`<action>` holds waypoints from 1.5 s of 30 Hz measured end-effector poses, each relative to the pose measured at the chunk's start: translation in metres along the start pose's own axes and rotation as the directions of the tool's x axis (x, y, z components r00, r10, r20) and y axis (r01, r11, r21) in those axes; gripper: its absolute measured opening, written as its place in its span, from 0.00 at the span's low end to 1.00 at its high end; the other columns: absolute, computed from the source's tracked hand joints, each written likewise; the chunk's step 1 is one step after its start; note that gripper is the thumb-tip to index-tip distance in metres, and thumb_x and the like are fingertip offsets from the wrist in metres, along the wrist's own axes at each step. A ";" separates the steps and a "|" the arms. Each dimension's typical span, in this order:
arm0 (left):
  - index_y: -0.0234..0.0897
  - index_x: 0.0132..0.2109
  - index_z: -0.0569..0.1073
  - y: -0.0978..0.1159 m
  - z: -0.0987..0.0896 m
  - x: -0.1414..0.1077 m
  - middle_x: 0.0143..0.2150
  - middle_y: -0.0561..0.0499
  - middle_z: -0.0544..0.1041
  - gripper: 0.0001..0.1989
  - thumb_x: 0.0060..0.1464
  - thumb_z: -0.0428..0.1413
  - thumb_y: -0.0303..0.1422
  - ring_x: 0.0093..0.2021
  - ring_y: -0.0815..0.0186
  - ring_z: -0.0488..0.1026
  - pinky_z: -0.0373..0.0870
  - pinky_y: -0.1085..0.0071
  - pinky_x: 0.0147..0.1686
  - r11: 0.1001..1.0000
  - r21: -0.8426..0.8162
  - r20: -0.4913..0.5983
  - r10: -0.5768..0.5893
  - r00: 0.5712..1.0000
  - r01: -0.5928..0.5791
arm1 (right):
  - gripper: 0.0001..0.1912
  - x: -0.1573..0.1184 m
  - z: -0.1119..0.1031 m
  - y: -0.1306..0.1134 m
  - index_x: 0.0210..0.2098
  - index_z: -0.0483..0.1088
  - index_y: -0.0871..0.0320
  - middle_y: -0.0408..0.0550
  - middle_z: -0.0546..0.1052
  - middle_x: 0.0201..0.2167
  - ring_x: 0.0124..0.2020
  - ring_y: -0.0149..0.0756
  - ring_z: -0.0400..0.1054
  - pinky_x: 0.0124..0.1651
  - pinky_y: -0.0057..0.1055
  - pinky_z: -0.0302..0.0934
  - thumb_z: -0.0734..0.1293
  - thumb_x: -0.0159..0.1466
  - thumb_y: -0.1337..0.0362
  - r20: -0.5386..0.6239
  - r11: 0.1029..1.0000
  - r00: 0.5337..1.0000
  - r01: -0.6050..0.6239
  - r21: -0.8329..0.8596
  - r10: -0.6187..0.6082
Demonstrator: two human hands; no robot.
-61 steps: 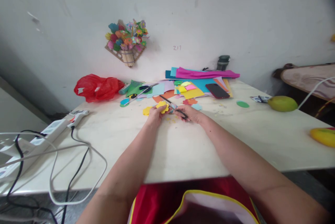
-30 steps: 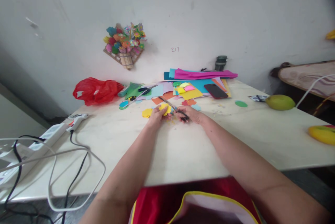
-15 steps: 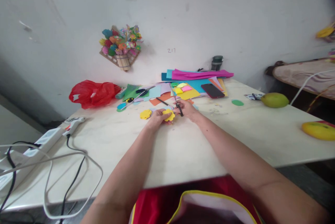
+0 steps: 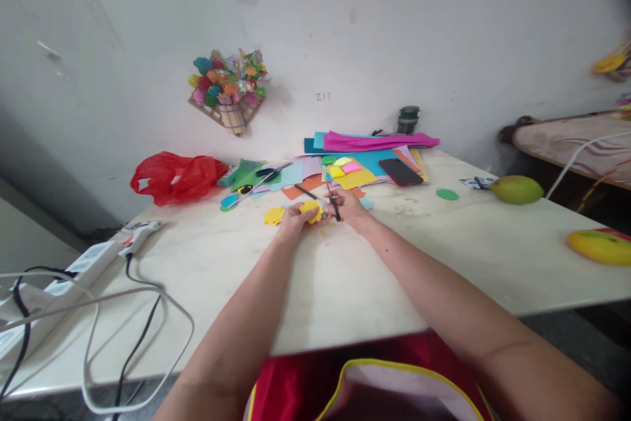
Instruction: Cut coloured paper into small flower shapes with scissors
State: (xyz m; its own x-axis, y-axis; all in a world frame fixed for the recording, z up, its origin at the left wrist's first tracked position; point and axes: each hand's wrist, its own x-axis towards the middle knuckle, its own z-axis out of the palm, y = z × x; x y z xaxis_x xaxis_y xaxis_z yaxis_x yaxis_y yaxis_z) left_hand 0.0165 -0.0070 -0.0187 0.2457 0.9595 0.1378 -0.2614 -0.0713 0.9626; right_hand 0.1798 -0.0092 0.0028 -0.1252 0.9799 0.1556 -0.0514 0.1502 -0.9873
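Head view: at the centre of the frame, the left hand (image 4: 293,219) pinches a thin yellow flower-shaped cut-out with a scalloped edge (image 4: 311,211), seemingly paper, its thumb laid over the face. Gripping it from the left probably leaves the edge nearer the frame's right side free. Just beside it, the right hand (image 4: 349,205) is closed around the dark handles of a pair of long-bladed metal scissors (image 4: 336,209). The blades point toward the upper part of the frame and look spread apart, one leaning left; whether either touches the cut-out is too small to tell.

Both hands are low over the white marbled tabletop (image 4: 355,289), likely for steadiness, and tiny yellow scraps (image 4: 321,232) lie just below the fingers. Left of the left hand, a loose yellow scalloped piece (image 4: 273,216) rests flat, apparently set within easy reach.

Higher in the frame, an orange flat sheet (image 4: 311,182) lies beyond the blades, and a dark rectangular phone with a red edge (image 4: 400,171) rests on coloured sheets at centre right, perhaps there to leave the nearer tabletop for the forearms.
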 end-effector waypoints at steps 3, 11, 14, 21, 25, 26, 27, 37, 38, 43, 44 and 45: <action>0.32 0.33 0.72 0.002 0.000 0.000 0.27 0.49 0.77 0.17 0.36 0.66 0.35 0.22 0.67 0.73 0.69 0.73 0.23 0.999 -0.045 -0.088 0.004 0.996 -0.008 | 0.20 -0.003 -0.003 0.000 0.35 0.66 0.59 0.37 0.71 0.18 0.15 0.26 0.64 0.12 0.19 0.46 0.73 0.45 0.63 0.043 0.997 0.998 -0.044 -0.067 0.047; 0.31 0.34 0.73 0.000 -0.001 0.003 0.28 0.49 0.77 0.16 0.37 0.66 0.34 0.26 0.67 0.75 0.72 0.72 0.29 0.991 -0.128 -0.110 0.015 0.994 -0.029 | 0.16 -0.007 -0.010 0.002 0.28 0.66 0.61 0.39 0.70 0.16 0.12 0.22 0.62 0.09 0.18 0.45 0.70 0.53 0.53 0.252 0.983 0.959 -0.089 -0.163 0.129; 0.30 0.33 0.74 0.001 -0.001 0.002 0.29 0.48 0.78 0.16 0.35 0.67 0.33 0.27 0.67 0.74 0.73 0.70 0.32 0.985 -0.165 -0.141 0.018 0.990 -0.041 | 0.16 -0.007 -0.011 0.003 0.29 0.66 0.61 0.39 0.70 0.17 0.13 0.23 0.63 0.09 0.18 0.46 0.69 0.54 0.53 0.284 0.981 0.947 -0.106 -0.164 0.150; 0.29 0.30 0.76 0.003 0.000 0.001 0.28 0.48 0.77 0.14 0.33 0.67 0.30 0.30 0.66 0.74 0.71 0.72 0.34 0.968 -0.244 -0.185 0.011 0.983 -0.057 | 0.15 -0.009 -0.012 0.003 0.29 0.66 0.61 0.41 0.71 0.18 0.14 0.24 0.65 0.10 0.18 0.48 0.68 0.55 0.54 0.329 0.979 0.930 -0.114 -0.167 0.164; 0.29 0.30 0.75 0.002 -0.001 0.003 0.29 0.47 0.77 0.13 0.33 0.67 0.29 0.30 0.65 0.75 0.72 0.70 0.34 0.964 -0.260 -0.217 -0.011 0.976 -0.047 | 0.15 -0.010 -0.011 0.002 0.28 0.65 0.61 0.40 0.71 0.17 0.14 0.23 0.64 0.11 0.18 0.48 0.69 0.55 0.54 0.320 0.978 0.934 -0.104 -0.182 0.159; 0.29 0.30 0.75 0.002 -0.001 0.003 0.29 0.47 0.77 0.13 0.33 0.67 0.29 0.30 0.65 0.75 0.72 0.70 0.34 0.964 -0.262 -0.222 -0.014 0.975 -0.046 | 0.15 -0.010 -0.011 0.002 0.27 0.65 0.61 0.40 0.70 0.17 0.14 0.23 0.63 0.11 0.18 0.48 0.69 0.54 0.54 0.318 0.977 0.935 -0.101 -0.188 0.158; 0.28 0.30 0.75 0.002 -0.001 0.004 0.29 0.47 0.77 0.14 0.33 0.67 0.29 0.30 0.65 0.75 0.72 0.69 0.33 0.964 -0.263 -0.225 -0.016 0.974 -0.045 | 0.15 -0.010 -0.010 0.002 0.27 0.65 0.61 0.40 0.70 0.17 0.14 0.23 0.63 0.11 0.18 0.47 0.69 0.54 0.54 0.316 0.976 0.936 -0.097 -0.195 0.156; 0.28 0.29 0.76 0.000 -0.001 0.004 0.28 0.47 0.77 0.12 0.33 0.66 0.27 0.29 0.65 0.75 0.72 0.71 0.32 0.959 -0.277 -0.225 -0.006 0.974 -0.058 | 0.17 -0.008 -0.008 0.006 0.29 0.66 0.60 0.39 0.70 0.17 0.13 0.22 0.61 0.11 0.17 0.46 0.68 0.54 0.52 0.306 0.966 0.940 -0.076 -0.248 0.152; 0.28 0.29 0.76 0.000 -0.001 0.004 0.28 0.48 0.77 0.12 0.33 0.66 0.27 0.29 0.65 0.75 0.71 0.71 0.32 0.958 -0.280 -0.222 -0.004 0.975 -0.060 | 0.17 -0.008 -0.008 0.006 0.29 0.65 0.60 0.39 0.69 0.17 0.13 0.22 0.61 0.11 0.18 0.46 0.68 0.55 0.52 0.302 0.965 0.940 -0.081 -0.250 0.157; 0.28 0.28 0.75 0.000 0.000 0.004 0.27 0.48 0.77 0.12 0.32 0.66 0.27 0.29 0.65 0.75 0.71 0.71 0.33 0.956 -0.288 -0.226 -0.005 0.974 -0.062 | 0.17 -0.009 -0.006 0.004 0.27 0.65 0.60 0.39 0.69 0.17 0.13 0.21 0.61 0.11 0.18 0.45 0.69 0.54 0.53 0.293 0.961 0.942 -0.083 -0.265 0.163; 0.28 0.28 0.75 0.001 0.000 0.004 0.27 0.48 0.77 0.12 0.32 0.66 0.27 0.29 0.65 0.75 0.71 0.71 0.33 0.956 -0.288 -0.227 -0.006 0.974 -0.061 | 0.16 -0.009 -0.006 0.003 0.27 0.65 0.60 0.39 0.69 0.17 0.13 0.21 0.61 0.11 0.18 0.45 0.69 0.53 0.53 0.295 0.961 0.942 -0.082 -0.266 0.161; 0.28 0.28 0.75 0.001 0.000 0.004 0.27 0.47 0.77 0.12 0.32 0.66 0.27 0.29 0.65 0.75 0.71 0.71 0.33 0.956 -0.289 -0.225 -0.008 0.974 -0.059 | 0.16 -0.009 -0.006 0.003 0.27 0.64 0.60 0.39 0.69 0.17 0.13 0.21 0.61 0.11 0.18 0.45 0.69 0.53 0.53 0.296 0.960 0.942 -0.078 -0.267 0.159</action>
State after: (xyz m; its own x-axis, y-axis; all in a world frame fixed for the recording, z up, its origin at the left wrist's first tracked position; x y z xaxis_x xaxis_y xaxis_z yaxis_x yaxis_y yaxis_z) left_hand 0.0175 -0.0032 -0.0174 0.0312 0.9967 0.0744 -0.5340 -0.0462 0.8442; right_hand 0.1867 -0.0170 -0.0021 -0.4196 0.9077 -0.0011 0.2252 0.1030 -0.9689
